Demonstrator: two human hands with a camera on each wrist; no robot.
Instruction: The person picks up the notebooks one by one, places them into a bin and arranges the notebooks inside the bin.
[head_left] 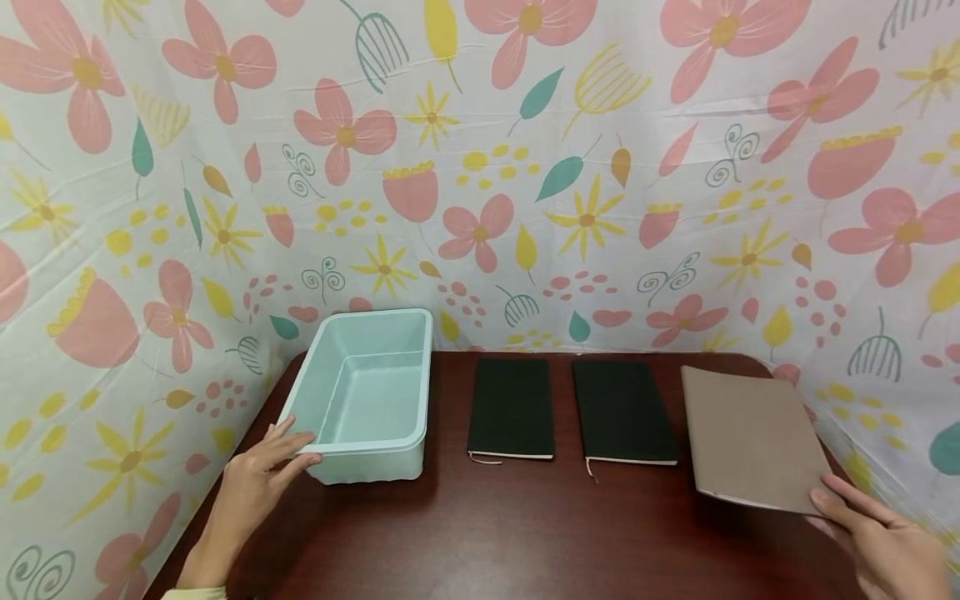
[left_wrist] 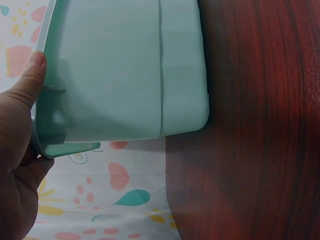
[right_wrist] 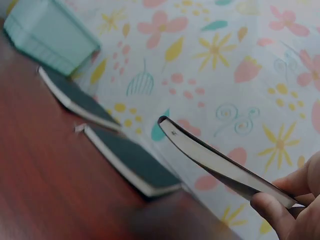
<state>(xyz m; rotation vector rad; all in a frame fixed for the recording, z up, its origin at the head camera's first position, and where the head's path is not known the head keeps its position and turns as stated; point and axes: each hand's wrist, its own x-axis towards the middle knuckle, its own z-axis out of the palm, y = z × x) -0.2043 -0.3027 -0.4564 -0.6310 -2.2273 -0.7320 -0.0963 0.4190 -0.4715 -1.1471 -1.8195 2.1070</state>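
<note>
My left hand (head_left: pixel 258 467) grips the near left corner of a pale green plastic bin (head_left: pixel 367 462), thumb outside the rim and fingers over it. In the left wrist view the thumb (left_wrist: pixel 34 75) lies against the bin's wall (left_wrist: pixel 110 75). At the right, my right hand (head_left: pixel 881 529) pinches the near right corner of a brown-covered notebook (head_left: pixel 753 442), which is raised off the table and tilted. Its page edges (right_wrist: pixel 220 162) face the right wrist camera. Two black notebooks, one nearer the bin (head_left: pixel 512 408) and another black notebook (head_left: pixel 624 411), lie flat between the hands.
A dark reddish wooden table (head_left: pixel 480 542) carries everything. Behind it and along the sides hangs a white cloth (head_left: pixel 480 167) printed with flowers and leaves. Ribbon markers (head_left: pixel 592 471) stick out from the black notebooks' near edges.
</note>
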